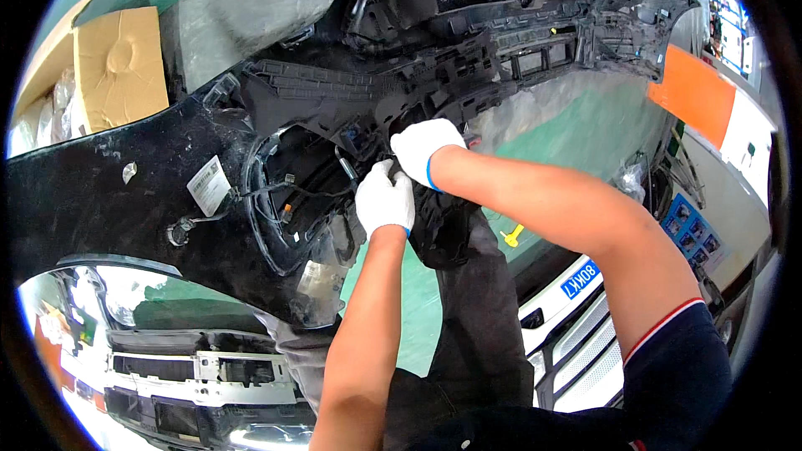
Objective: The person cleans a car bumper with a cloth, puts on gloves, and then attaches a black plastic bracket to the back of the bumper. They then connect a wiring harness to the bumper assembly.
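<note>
A large black car bumper cover (109, 192) lies across the view with its inner side showing, full of ribs, openings and brackets. My left hand (386, 200), in a white knitted glove with a blue cuff, is at its middle with thumb and fingers drawn together. Just above and to the right, my right hand (426, 152) is gloved the same way and curled closed against the black inner parts. Whatever the fingertips grip is hidden. A thin wiring harness (322, 192) runs through the opening left of my hands. A paper label (209, 186) is stuck on the cover.
An open cardboard box (121, 67) holding plastic-wrapped things stands at the far left. A yellow tool (513, 235) lies on the green floor. At lower right is a white car front (576, 334); another stripped front end (200, 367) is at lower left. An orange panel (693, 100) stands right.
</note>
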Demonstrator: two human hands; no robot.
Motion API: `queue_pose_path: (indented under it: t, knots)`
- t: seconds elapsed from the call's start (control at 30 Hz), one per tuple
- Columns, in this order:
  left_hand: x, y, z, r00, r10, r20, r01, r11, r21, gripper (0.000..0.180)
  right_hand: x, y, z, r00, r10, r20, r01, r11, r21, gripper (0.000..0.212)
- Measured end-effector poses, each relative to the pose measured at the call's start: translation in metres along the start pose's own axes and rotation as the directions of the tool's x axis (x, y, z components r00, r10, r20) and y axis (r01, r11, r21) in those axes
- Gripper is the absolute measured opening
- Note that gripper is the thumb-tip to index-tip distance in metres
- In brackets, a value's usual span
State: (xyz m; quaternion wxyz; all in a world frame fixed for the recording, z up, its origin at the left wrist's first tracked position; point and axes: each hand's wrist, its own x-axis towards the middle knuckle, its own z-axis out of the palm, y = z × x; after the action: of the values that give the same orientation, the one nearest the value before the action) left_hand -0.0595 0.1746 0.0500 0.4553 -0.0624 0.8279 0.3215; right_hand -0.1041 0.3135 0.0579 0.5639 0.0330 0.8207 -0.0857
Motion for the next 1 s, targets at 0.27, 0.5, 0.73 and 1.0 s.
queue_pose_path:
  t: [0.27, 0.5, 0.73, 1.0]
  knots:
    - [0.002, -0.004, 0.014, 0.987, 0.066, -0.15, -0.073, 0.996, -0.043, 0.024, 0.008, -0.024, -0.008, 0.983, 0.17, 0.07, -0.169, 0.985, -0.02, 0.027]
    - [0.003, -0.001, 0.017, 0.981, 0.11, -0.158, -0.102, 0.993, 0.056, 0.027, 0.017, -0.027, -0.009, 0.978, 0.196, 0.076, -0.19, 0.978, -0.089, 0.029]
    - [0.013, 0.006, 0.008, 1.0, -0.005, -0.005, 0.006, 0.983, 0.184, 0.032, 0.036, -0.034, 0.003, 0.973, 0.225, 0.051, -0.221, 0.972, -0.076, 0.028]
    - [0.015, -0.033, 0.013, 0.99, 0.134, -0.035, -0.132, 0.99, 0.055, 0.033, 0.029, 0.003, 0.015, 0.993, -0.002, 0.118, 0.004, 1.0, -0.023, 0.033]
